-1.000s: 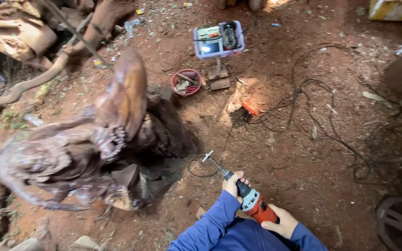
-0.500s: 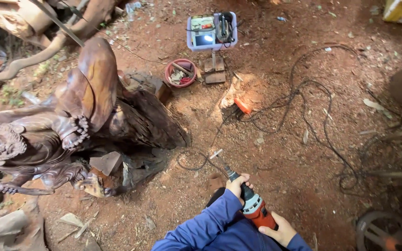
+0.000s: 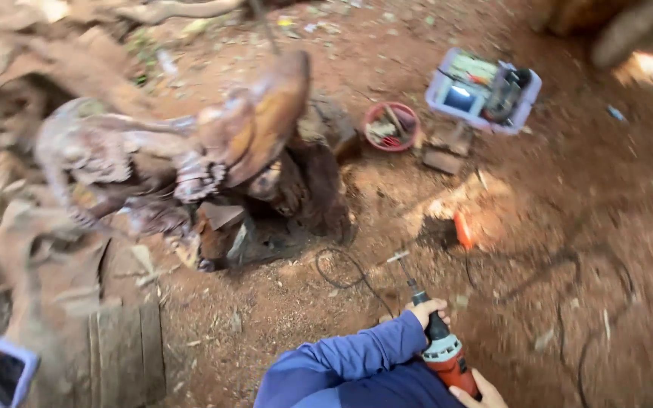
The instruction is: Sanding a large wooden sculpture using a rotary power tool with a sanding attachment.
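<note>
A red and grey rotary power tool point(image 3: 447, 355) sits low in the view, its long thin shaft with a small disc tip point(image 3: 400, 257) pointing up toward the carved wooden sculpture point(image 3: 190, 151). The left hand point(image 3: 428, 311), in a blue sleeve point(image 3: 349, 359), has its fingers wrapped round the tool's black neck. The right hand point(image 3: 478, 391) grips the red rear of the body at the bottom edge; only part of it shows, fingers curled on the casing.

Between the tool tip and the sculpture lies bare red earth crossed by a looping black cable point(image 3: 341, 268), which runs just in front of the shaft. The sculpture stands well apart from the tip, to its upper left, on a dark stump base. To the right of the sculpture, a red bowl point(image 3: 391, 126) of small parts sits on the ground, and further right a pale lilac tray point(image 3: 484, 91) holding gear. An orange object point(image 3: 462, 229) lies on the soil below the tray. Weathered planks point(image 3: 126, 351) lie below the sculpture. The view is motion-blurred.
</note>
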